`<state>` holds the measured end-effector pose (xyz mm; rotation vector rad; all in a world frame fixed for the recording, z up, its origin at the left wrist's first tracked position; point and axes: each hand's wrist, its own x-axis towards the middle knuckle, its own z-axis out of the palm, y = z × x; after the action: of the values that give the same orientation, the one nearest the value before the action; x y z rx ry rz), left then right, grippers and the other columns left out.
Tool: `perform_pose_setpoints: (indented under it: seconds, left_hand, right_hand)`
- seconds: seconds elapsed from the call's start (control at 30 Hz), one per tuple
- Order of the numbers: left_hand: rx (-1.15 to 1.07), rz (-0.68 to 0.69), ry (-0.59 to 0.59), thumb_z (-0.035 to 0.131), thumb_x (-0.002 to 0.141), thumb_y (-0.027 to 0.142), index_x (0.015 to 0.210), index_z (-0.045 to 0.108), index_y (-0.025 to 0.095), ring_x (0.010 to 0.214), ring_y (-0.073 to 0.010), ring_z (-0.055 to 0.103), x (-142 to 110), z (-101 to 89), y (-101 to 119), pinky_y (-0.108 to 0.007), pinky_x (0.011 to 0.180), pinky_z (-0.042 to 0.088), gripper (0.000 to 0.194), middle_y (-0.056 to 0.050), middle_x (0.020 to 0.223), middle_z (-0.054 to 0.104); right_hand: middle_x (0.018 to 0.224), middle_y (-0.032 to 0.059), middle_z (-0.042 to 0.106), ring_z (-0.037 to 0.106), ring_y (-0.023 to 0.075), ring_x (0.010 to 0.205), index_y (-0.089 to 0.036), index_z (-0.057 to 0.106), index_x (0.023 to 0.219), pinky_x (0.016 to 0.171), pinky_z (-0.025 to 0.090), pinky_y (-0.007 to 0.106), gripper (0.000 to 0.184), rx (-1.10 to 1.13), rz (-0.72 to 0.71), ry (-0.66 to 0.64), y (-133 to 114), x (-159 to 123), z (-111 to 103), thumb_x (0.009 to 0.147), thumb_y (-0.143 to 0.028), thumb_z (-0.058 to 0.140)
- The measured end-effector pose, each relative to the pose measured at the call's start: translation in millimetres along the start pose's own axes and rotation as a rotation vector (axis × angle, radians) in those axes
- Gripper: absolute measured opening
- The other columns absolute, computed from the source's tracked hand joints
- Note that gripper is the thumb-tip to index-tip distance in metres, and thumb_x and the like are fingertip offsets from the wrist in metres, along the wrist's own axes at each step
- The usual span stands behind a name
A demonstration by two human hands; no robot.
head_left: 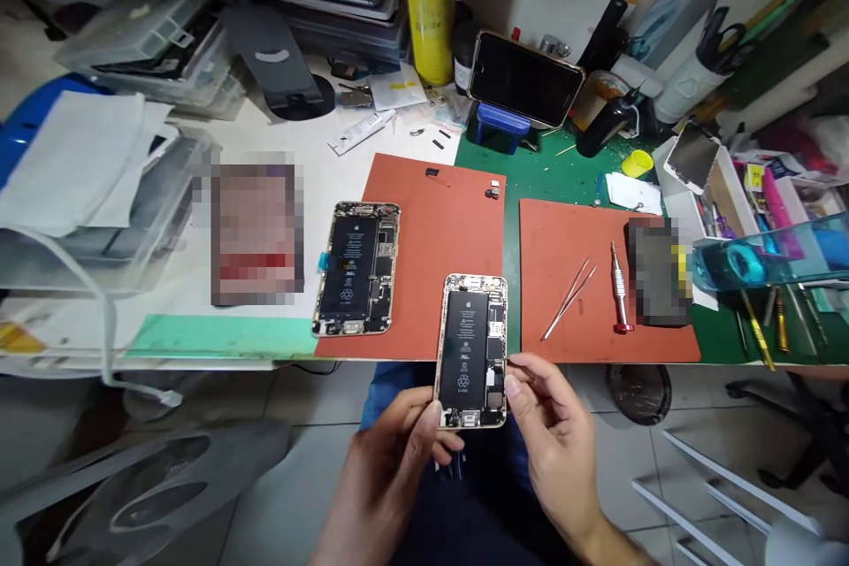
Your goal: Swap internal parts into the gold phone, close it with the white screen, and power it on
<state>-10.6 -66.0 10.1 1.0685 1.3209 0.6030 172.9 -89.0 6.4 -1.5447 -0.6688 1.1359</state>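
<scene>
Opened phone (497, 305) at the bench's front edge, both hands at its sides.
Left hand (406, 447) pinches the lower left edge; right hand (554, 424) has thumb and finger at the right edge, gripping or only touching, can't tell. Front off, insides bare, battery (466, 332) seated. Second opened phone (355, 270) lies on the left mat (424, 256), battery also in. Opening looks done on both; neither is closed up. Small loose parts (492, 190) at mat's far corner. Tweezers (569, 299) and screwdriver (619, 292) unheld.
</scene>
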Motion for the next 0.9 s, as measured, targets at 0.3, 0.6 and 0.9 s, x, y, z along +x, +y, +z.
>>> perform_pose_setpoints:
  seconds: [0.3,0.6,0.9]
  left_hand:
    - [-0.298,-0.176,-0.145,0.077,0.089,0.062,0.118,0.074,0.018,0.092,-0.0278,0.081,15,12.8,-4,-0.038,0.086,0.067,0.053,-0.013,0.112,0.081]
    - [-0.426,-0.16,-0.14,0.083,0.088,0.054,0.124,0.076,0.019,0.106,-0.0299,0.077,24,22.0,-3,-0.041,0.083,0.071,0.051,-0.013,0.13,0.077]
    - [-0.387,-0.245,-0.103,0.088,0.08,0.053,0.121,0.075,0.016,0.092,-0.027,0.077,31,28.0,7,-0.039,0.072,0.071,0.056,-0.012,0.117,0.079]
  right_hand:
    - [0.104,0.0086,0.083,0.079,0.021,0.086,-0.021,0.082,0.113,0.08,0.066,0.029,0.025,-0.08,-0.011,-0.044,-3,-3,-1,0.097,-0.04,0.079]
    - [0.104,0.0072,0.083,0.079,0.0199,0.09,-0.023,0.083,0.109,0.083,0.065,0.027,0.019,-0.098,-0.039,-0.037,-5,-1,0,0.097,-0.038,0.078]
    - [0.103,0.0084,0.082,0.077,0.0206,0.088,-0.021,0.08,0.112,0.082,0.064,0.029,0.025,-0.081,-0.004,-0.049,-2,-3,-2,0.098,-0.041,0.077]
